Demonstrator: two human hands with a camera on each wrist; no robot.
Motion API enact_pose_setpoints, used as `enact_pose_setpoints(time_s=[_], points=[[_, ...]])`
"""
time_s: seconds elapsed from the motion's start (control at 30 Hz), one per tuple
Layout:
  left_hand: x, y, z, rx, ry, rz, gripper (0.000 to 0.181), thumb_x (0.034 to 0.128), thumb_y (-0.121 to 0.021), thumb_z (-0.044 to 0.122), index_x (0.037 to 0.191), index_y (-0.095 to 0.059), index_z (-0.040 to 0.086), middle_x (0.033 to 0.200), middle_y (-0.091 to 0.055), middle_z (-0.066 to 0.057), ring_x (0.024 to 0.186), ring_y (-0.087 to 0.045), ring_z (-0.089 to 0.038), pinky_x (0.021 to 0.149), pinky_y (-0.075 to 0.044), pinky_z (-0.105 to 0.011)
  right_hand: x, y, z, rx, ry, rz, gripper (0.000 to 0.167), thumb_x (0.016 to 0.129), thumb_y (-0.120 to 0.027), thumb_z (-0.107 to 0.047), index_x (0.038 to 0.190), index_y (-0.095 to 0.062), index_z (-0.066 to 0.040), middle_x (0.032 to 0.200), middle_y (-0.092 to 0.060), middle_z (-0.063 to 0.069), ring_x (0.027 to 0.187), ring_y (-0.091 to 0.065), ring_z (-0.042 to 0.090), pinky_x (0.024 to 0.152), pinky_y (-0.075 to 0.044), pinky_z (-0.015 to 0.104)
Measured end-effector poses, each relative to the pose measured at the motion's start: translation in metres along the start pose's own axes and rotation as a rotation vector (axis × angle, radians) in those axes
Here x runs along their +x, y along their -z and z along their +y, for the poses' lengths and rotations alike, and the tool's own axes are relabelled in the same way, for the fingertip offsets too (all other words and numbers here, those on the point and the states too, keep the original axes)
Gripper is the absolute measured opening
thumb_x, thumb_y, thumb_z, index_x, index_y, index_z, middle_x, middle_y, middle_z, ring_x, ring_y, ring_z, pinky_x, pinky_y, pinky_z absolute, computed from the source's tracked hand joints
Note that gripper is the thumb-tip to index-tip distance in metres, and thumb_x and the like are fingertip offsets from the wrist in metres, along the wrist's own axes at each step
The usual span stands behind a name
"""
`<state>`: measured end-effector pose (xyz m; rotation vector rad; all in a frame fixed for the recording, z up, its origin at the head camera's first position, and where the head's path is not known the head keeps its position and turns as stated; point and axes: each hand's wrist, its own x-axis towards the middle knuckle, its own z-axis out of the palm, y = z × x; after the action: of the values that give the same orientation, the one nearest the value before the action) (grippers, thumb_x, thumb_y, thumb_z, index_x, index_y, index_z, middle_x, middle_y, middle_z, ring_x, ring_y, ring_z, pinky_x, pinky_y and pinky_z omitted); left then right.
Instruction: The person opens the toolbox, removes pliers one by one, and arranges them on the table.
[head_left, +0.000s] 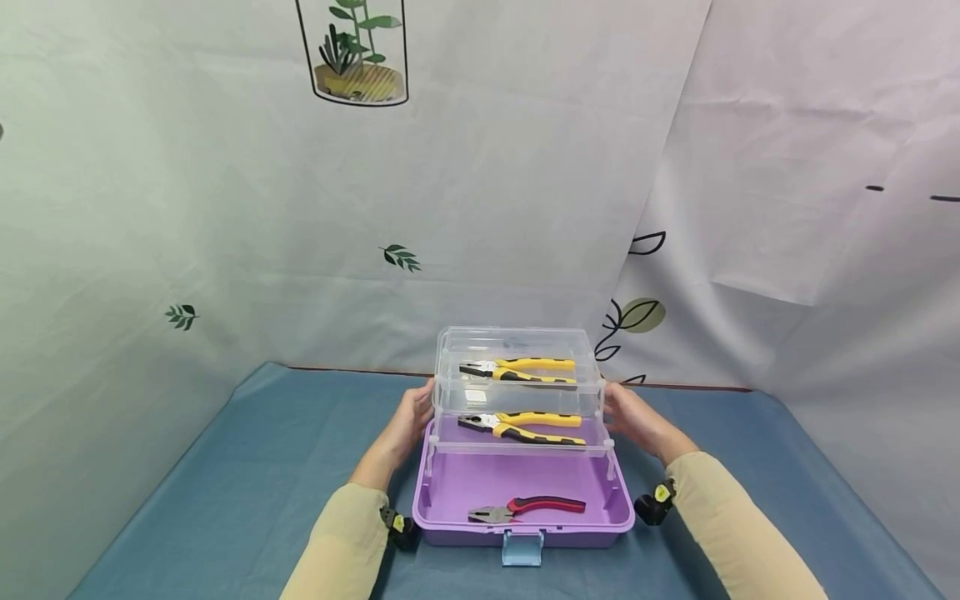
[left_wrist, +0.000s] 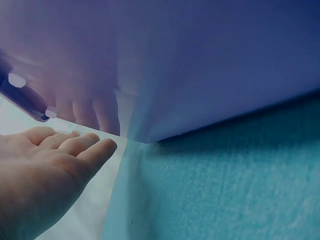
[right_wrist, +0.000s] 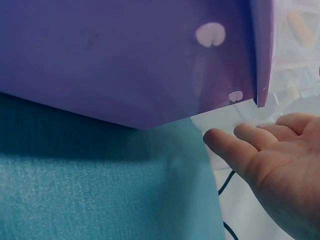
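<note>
Here, fingers (left_wrist: 97,152) beside purple toolbox (head_left: 453,538), yellow wrist labels (head_left: 662,493) illegible.

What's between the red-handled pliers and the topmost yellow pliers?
Between them, the head view shows bare purple box floor, then yellow-and-black pliers in the lower clear tray.

there are three pliers (head_left: 538,417), two trays (head_left: 517,401), one box (head_left: 517,479) and one latch (head_left: 522,551). two hands (head_left: 407,420), two sleeves (head_left: 339,537) and two cameras (head_left: 405,534) show.

Purple toolbox (head_left: 517,471), blue latch (head_left: 522,551); yellow-black pliers (head_left: 516,418), red-black pliers (head_left: 528,503); white backdrop (head_left: 510,183), green leaf prints (head_left: 401,257).
</note>
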<state>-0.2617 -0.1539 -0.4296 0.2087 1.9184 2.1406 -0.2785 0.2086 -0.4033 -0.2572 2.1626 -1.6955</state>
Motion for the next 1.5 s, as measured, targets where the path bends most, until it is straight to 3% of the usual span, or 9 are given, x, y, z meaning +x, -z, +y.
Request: enact_pose_setpoints(time_s=[0.47,0.77,1.5], points=[[0.003,0.001,0.002,-0.017,0.007,-0.023,0.067,0.0964,-0.020,0.036,0.152,0.003,0.008,0.159,0.005,-0.013,0.146,-0.001,-0.035,0.118,-0.002,-0.052,-0.005,-0.002,0.001,-0.001,0.007,0.007,0.058,0.097,-0.023,-0.029,0.150,-0.020,-0.007,0.155,-0.022,0.021,0.142,-0.020,0.042,0.111,-0.028,0.060],[0.003,0.006,-0.005,0.007,0.052,-0.056,0.068,0.0954,-0.018,0.037,0.152,0.005,0.007,0.158,0.004,-0.018,0.145,-0.002,-0.036,0.117,-0.003,-0.054,-0.005,-0.003,0.010,0.012,-0.036,0.018,0.062,0.100,-0.023,-0.041,0.153,-0.014,-0.011,0.158,-0.011,0.017,0.144,-0.012,0.041,0.112,-0.025,0.061],[-0.004,0.007,-0.010,-0.001,0.056,-0.075,0.070,0.0946,-0.020,0.035,0.151,0.007,0.004,0.158,0.006,-0.018,0.145,0.001,-0.036,0.118,-0.002,-0.051,-0.010,-0.011,0.013,0.035,-0.030,-0.009,0.059,0.101,-0.015,-0.034,0.153,-0.002,-0.009,0.158,-0.003,0.020,0.143,-0.007,0.043,0.113,-0.019,0.061]])
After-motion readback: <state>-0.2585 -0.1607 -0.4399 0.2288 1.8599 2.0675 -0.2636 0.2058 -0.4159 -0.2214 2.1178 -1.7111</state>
